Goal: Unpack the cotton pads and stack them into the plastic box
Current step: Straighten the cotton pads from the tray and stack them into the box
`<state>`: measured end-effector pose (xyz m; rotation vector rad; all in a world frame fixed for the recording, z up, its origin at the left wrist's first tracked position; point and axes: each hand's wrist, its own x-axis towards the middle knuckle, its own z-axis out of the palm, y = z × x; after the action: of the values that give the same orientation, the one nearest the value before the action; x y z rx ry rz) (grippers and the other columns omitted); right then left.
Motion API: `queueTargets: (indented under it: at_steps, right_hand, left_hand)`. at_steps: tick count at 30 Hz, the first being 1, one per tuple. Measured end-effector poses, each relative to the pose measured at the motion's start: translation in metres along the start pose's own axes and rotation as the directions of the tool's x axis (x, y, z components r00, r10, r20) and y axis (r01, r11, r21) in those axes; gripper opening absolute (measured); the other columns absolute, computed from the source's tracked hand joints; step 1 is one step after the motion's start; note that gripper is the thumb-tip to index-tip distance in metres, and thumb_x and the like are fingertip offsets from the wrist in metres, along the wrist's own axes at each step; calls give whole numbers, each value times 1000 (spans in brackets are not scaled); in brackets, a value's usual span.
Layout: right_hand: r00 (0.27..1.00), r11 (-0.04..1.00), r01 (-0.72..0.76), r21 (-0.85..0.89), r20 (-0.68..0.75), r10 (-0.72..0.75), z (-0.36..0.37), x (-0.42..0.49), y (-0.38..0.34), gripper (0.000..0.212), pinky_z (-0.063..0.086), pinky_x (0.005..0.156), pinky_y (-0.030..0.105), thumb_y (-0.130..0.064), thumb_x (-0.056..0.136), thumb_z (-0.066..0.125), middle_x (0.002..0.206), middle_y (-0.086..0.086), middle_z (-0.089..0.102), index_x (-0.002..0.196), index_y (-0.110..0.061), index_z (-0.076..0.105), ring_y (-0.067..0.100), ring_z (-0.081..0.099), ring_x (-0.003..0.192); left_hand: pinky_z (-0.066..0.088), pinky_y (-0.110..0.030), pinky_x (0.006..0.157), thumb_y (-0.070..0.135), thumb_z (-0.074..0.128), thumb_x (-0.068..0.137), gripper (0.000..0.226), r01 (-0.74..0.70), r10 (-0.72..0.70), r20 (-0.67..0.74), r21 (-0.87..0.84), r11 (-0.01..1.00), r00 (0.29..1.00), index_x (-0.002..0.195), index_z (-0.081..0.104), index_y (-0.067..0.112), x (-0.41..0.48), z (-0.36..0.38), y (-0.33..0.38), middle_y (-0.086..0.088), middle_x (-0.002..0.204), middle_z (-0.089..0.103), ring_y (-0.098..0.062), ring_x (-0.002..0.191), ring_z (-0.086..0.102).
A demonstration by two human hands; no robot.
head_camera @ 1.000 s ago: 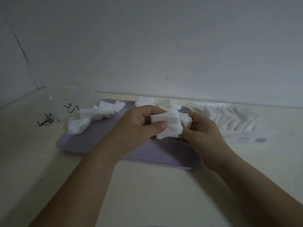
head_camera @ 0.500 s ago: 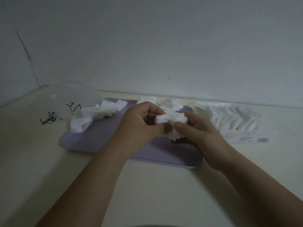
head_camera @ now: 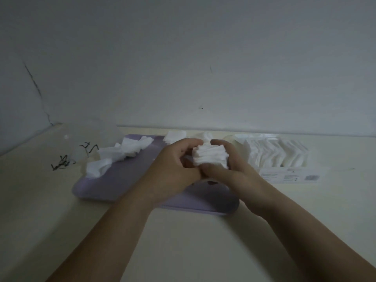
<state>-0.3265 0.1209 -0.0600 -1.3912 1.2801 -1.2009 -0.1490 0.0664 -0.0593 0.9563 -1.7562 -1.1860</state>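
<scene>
Both forearms enter from the bottom edge and converge over the lilac tray point(head_camera: 126, 180), wrists raised off the surface point(head_camera: 183, 241). The left hand point(head_camera: 173, 167) is seen from its back, with its fingers point(head_camera: 190, 142) curled over the top toward the right. The right hand point(head_camera: 236, 169) sits opposite, its fingers point(head_camera: 220, 143) arched over the far side and its thumb along the near lower edge. Between them is a bunched stack of cotton pads point(head_camera: 210, 157), white, with fanned, uneven layers. Both hands grip it above the tray's right half; cannot tell whether it clears the tray. The two thumbs appear to meet just below the stack. Loose pads point(head_camera: 122, 152) lie in a ragged line across the tray's far left corner, with a few more point(head_camera: 175, 136) at its far edge. The plastic box point(head_camera: 276, 154) sits on the surface just right of the tray, near the wall, with rows of pads standing in it. A printed label sheet point(head_camera: 291, 176) lies in front of the box. A clear bag point(head_camera: 85, 139) with black markings is at far left, beside the tray.
</scene>
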Motion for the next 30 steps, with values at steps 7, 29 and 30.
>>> queueTargets:
  at_steps: [7, 29, 30]
  right_hand:
    - [999, 982, -30, 185, -29, 36, -14, 6, 1, 68, 56, 72, 12, 1, 87, 67, 111, 1, 76, 147, -22, 44, -3, 74, 94]
    - [715, 994, 22, -111, -692, -93, -182, -17, -20, 16, 53, 65, 31, -23, 80, 82, 83, -4, 76, 89, -15, 71, 16, 72, 78]
    - [693, 996, 17, -83, -717, -72, -185, -17, -12, 21, 50, 64, 29, -26, 81, 82, 87, -3, 74, 94, -14, 70, 16, 70, 79]
  left_hand:
    - [59, -39, 83, 9, 70, 84, 39, -137, 121, 66, 380, 915, 990, 112, 60, 34, -3, 35, 36, 5, 106, 70, -9, 93, 69]
    - [53, -30, 101, 18, 62, 94, 38, -231, 190, 140, 416, 880, 972, 131, 66, 26, 65, 152, 84, 13, 128, 66, -3, 115, 63]
    - [50, -30, 104, 18, 61, 94, 38, -295, 225, 198, 487, 822, 954, 131, 66, 25, 72, 159, 85, 12, 131, 65, -6, 119, 61]
